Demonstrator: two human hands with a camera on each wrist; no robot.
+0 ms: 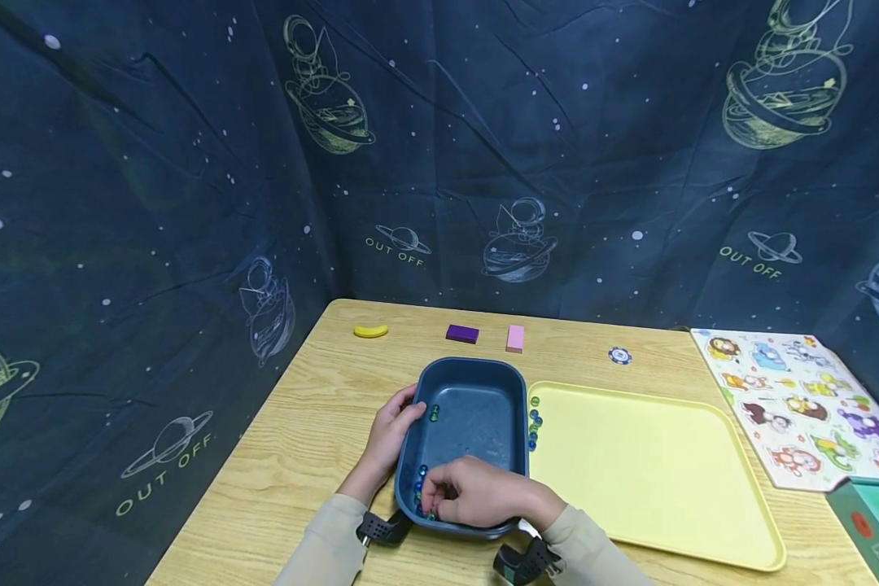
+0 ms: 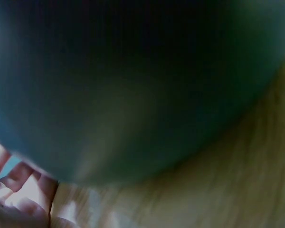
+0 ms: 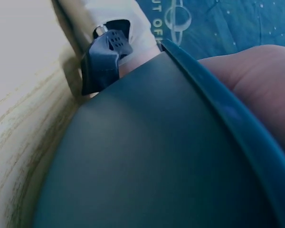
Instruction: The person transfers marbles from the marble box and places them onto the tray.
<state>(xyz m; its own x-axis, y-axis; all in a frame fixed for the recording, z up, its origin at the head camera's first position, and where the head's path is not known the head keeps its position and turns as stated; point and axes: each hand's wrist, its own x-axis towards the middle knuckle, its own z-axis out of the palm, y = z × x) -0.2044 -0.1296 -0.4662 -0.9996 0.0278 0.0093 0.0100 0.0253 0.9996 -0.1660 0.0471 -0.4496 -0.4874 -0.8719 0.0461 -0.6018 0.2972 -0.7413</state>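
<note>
A deep blue rectangular basin (image 1: pixel 476 407) sits on the wooden table in the head view. My left hand (image 1: pixel 390 431) grips its left wall, thumb over the rim. Inside the near left corner, my right hand (image 1: pixel 476 491) has its fingers curled down among several glass marbles (image 1: pixel 419 486); I cannot tell whether they pinch one. Farther up the left side lie a few green marbles (image 1: pixel 435 413). The basin's dark outer wall (image 2: pixel 133 142) fills most of the left wrist view. In the right wrist view the basin's side (image 3: pixel 147 152) covers much of the picture.
A yellow tray (image 1: pixel 652 464) stands right of the basin, with several marbles (image 1: pixel 534 423) along its left edge. Behind are a yellow banana-shaped piece (image 1: pixel 370 331), purple block (image 1: pixel 462 334), pink block (image 1: pixel 515 338) and poker chip (image 1: pixel 619 356). An animal puzzle board (image 1: pixel 806 407) and green box (image 1: pixel 872 521) stand right.
</note>
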